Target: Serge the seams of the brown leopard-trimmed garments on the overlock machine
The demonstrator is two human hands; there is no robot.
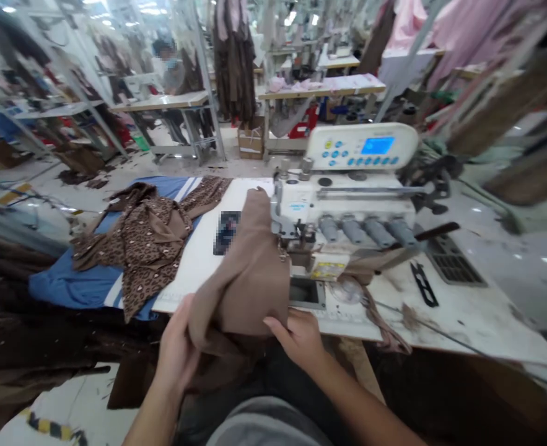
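A plain brown fabric piece (254, 279) spans from the machine's needle area down over the table's front edge. My left hand (178, 344) holds its left side, the fingers partly hidden behind a fold. My right hand (298, 334) pinches the lower right edge, thumb on top, just below the sewing machine (296, 207). The fabric's right edge lies against the machine's presser area. To the left, a leopard-print garment (155, 229) rests on blue cloth (75, 288). Partly beside the brown fabric lies a dark, blurred-out rectangular object (227, 232).
The machine's control panel (363, 147) has a lit blue screen. Black tweezers or a similar tool (424, 285) lie on the right of the white table (487, 328). Dark cloth (59, 347) is piled at the left. A person (173, 74) is behind a far table.
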